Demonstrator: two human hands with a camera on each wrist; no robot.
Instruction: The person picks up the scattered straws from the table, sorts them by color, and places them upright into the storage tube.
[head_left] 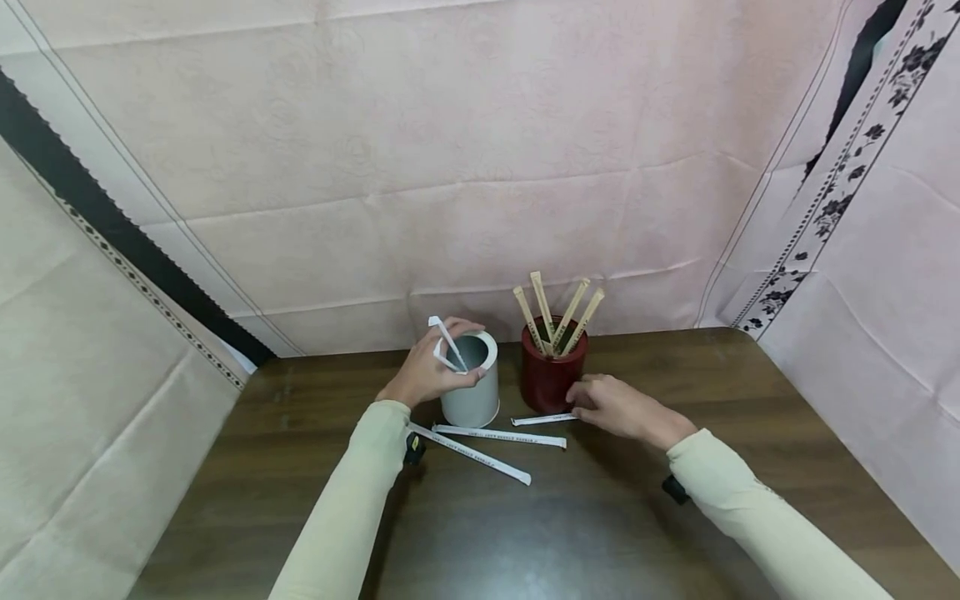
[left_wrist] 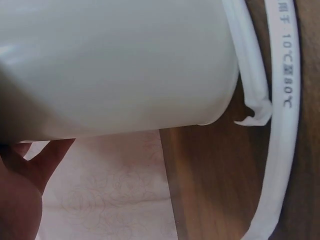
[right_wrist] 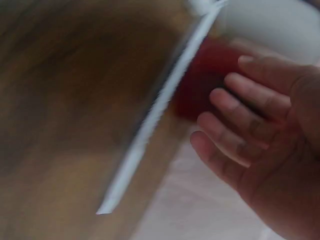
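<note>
A pale grey cup (head_left: 470,404) stands on the table, its rim gripped by my left hand (head_left: 437,367). A white paper-wrapped straw (head_left: 450,340) leans in its opening, close to the fingers. In the left wrist view, the cup's side (left_wrist: 115,65) fills much of the picture. My right hand (head_left: 622,408) is low beside a dark red cup (head_left: 551,379), with its fingers loosely extended. A short-looking wrapped straw (head_left: 542,419) lies by those fingertips. The right wrist view shows this straw (right_wrist: 155,112) apart from the fingers (right_wrist: 225,102).
Two more printed wrapped straws (head_left: 501,436) lie in front of the grey cup, one slanting under the left wrist. Several tan paper-wrapped sticks (head_left: 573,308) stand in the red cup. Pale cloth (head_left: 450,167) hangs behind the brown table (head_left: 525,533).
</note>
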